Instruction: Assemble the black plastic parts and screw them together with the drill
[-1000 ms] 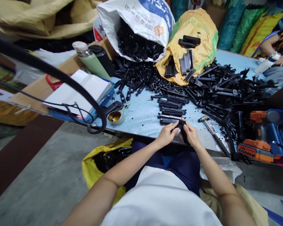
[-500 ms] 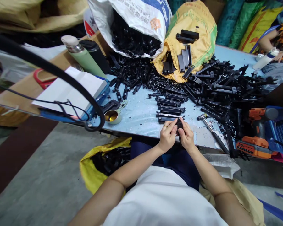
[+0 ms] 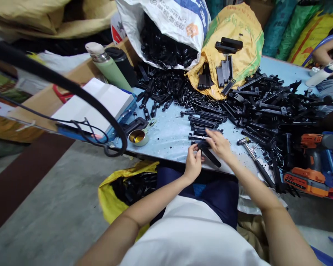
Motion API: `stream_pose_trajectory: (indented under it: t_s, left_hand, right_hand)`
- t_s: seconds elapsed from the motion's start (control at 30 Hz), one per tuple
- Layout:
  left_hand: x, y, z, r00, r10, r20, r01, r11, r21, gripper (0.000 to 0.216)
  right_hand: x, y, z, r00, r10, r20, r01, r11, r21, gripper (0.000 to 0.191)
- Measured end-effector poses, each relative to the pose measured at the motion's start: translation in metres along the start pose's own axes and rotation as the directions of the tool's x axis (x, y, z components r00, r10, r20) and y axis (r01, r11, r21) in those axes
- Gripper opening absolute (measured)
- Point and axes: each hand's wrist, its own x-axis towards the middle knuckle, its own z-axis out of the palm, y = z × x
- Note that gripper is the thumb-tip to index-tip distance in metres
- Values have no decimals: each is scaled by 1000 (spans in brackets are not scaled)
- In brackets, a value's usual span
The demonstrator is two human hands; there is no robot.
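Observation:
My left hand (image 3: 193, 163) is closed on one end of a long black plastic part (image 3: 210, 154) at the near edge of the light blue table (image 3: 166, 135). My right hand (image 3: 219, 143) reaches forward over that part toward a neat row of similar black parts (image 3: 205, 124), fingers stretched out and touching the nearest one. A big heap of black plastic pieces (image 3: 269, 105) lies to the right of the row.
A white sack (image 3: 166, 26) and a yellow sack (image 3: 233, 48) spill black parts at the back. A hammer (image 3: 255, 157) and orange drill (image 3: 308, 162) lie right. A green bottle (image 3: 107, 66), white box (image 3: 97, 105) and small metal cup (image 3: 138, 137) stand left. A yellow bag (image 3: 122, 188) sits on the floor. Another person's arm (image 3: 326, 55) shows far right.
Both hands were pinched together on the black part near my lap. Now the right hand has let go and reached forward to the row, while the left keeps hold.

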Motion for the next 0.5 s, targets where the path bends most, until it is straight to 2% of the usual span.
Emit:
stream_pose_trajectory:
  t_s: [0.07,0.1,0.13,0.2,0.23,0.27,0.3,0.37,0.43,0.5]
  left_hand:
    - [-3,-1,-3,992,84,90,-100,977,189,43]
    - [0,0,-5,967,157,199,-208,940,272,46]
    - [4,1,-6,915,227,332,-336,885,321,47]
    - [17,4,-8,756,308,577,-559,763,325,42]
    - [24,6,-8,685,318,655,-630,709,315,38]
    - [30,8,-8,641,314,700,-675,665,319,35]
    - [35,9,-8,625,302,720,-697,631,341,33]
    - [39,13,-8,639,273,719,-705,582,405,31]
    - [37,16,-7,649,237,723,-699,560,444,29]
    - [33,19,-4,629,196,752,-701,562,439,27]
  right_hand:
    - [47,16,-8,1000,31,2,-30,984,-176,39]
    - [71,23,-10,997,76,28,-65,959,-275,38]
    - [93,29,-12,988,134,72,-98,923,-373,37]
    - [126,38,-13,953,243,179,-118,847,-519,33]
    - [136,40,-13,935,276,223,-110,823,-558,30]
    - [143,41,-14,922,293,254,-99,811,-577,27]
    - [145,41,-14,918,294,268,-89,809,-581,26]
    - [142,42,-17,934,266,240,-85,816,-572,30]
    - [133,43,-18,951,236,199,-81,813,-576,33]
    - [126,45,-17,955,224,194,-68,803,-592,33]
